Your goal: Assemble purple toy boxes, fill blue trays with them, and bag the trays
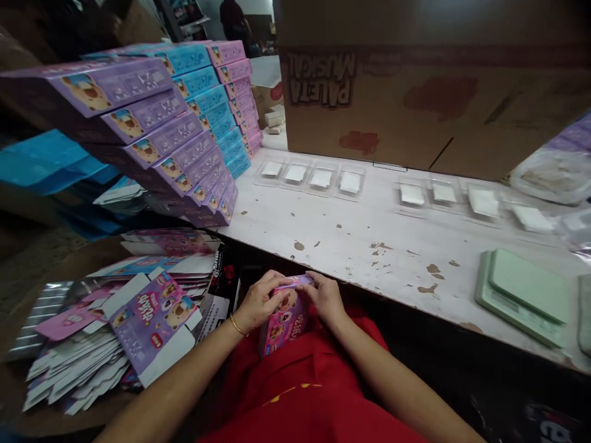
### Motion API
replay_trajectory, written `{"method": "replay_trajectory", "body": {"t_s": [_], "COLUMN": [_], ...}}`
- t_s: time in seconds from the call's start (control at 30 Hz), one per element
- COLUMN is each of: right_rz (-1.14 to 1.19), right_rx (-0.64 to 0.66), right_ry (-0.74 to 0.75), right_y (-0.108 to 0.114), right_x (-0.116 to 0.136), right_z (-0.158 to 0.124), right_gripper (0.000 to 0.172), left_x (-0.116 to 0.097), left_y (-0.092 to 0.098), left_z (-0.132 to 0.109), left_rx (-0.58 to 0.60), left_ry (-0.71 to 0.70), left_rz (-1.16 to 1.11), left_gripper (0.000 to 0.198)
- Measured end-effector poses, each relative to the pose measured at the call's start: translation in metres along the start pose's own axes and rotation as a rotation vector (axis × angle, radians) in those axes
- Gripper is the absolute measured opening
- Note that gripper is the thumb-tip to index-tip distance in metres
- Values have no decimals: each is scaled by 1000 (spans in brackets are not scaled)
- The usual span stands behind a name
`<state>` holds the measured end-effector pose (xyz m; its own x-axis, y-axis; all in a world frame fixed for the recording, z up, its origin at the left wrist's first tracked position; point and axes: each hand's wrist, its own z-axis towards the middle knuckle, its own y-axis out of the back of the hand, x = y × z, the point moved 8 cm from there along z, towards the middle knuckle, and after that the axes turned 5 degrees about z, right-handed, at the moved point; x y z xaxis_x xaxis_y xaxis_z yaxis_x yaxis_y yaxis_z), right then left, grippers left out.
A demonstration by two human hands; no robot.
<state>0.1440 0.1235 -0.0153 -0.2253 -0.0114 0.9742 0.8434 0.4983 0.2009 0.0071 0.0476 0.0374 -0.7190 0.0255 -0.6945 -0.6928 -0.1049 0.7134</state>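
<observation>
A pink and purple cardboard box (287,320) with cartoon prints stands against my red top, just off the table's front edge. My left hand (262,303) grips its upper left side, the thumb lying across the front near the top. On the opposite side my right hand (327,298) holds the upper right corner, fingers bent over the top edge. The box's lower part and its back are hidden. Left of my forearm, a flattened purple carton (154,323) lies on a pile of other unfolded cartons (87,363).
Purple boxes (184,151), blue boxes (226,117) and pink boxes (237,92) are stacked at the table's left. Clear trays with white packets (351,182) line the white table (318,227). A large cardboard carton (392,104) stands behind; a pale green scale (524,295) sits at right.
</observation>
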Motion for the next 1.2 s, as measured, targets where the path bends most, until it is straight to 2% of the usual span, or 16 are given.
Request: {"method": "replay_trajectory", "body": {"t_s": [0.07,0.17,0.27,0.33,0.4,0.5,0.53,0.57,0.63,0.73,0.8,0.87,0.97,1.07,1.13,1.2], "right_rz": [-263,-680,-754,-649,-491,-226,-123,-18,171,327,329,281,256,240,186,126], "right_rx": [18,167,373,498,547,357,286,241,232,211,183,178,176,155,140,135], "right_ry": [176,534,642,585,474,301,256,208,88,-29,-43,-77,-159,-213,-261,-311], "right_y": [3,-13,-27,-31,-28,-12,-7,-3,-3,5,15,24,36,52,65,77], "right_x": [12,39,47,45,42,40,40,40,39,35,29,14,-16,-39,-49,-56], "right_z": [-2,-11,-9,-2,7,28,36,42,52,57,54,47,31,12,1,-6], "right_gripper": [43,41,40,43,47,43,41,42,50,68,67,57,49,49,52,58], "left_x": [5,9,12,13,13,-2,-10,-17,-22,-9,13,43,76,88,92,105], "left_y": [4,6,1,-2,2,11,8,3,2,34,68,96,114,109,106,113], "left_z": [-2,0,4,1,-10,-35,-40,-41,-32,7,43,77,99,75,35,-25], "left_rx": [-23,-20,28,32,-79,-326,-336,-317,-270,-282,-296,-275,-265,-329,-421,-573], "left_ry": [28,44,56,101,177,215,188,158,122,122,138,184,244,324,383,519], "left_rz": [2,-18,-59,-76,-35,225,345,460,640,747,758,756,726,717,708,635], "left_gripper": [26,24,25,29,42,91,107,112,107,89,80,68,51,49,55,63]}}
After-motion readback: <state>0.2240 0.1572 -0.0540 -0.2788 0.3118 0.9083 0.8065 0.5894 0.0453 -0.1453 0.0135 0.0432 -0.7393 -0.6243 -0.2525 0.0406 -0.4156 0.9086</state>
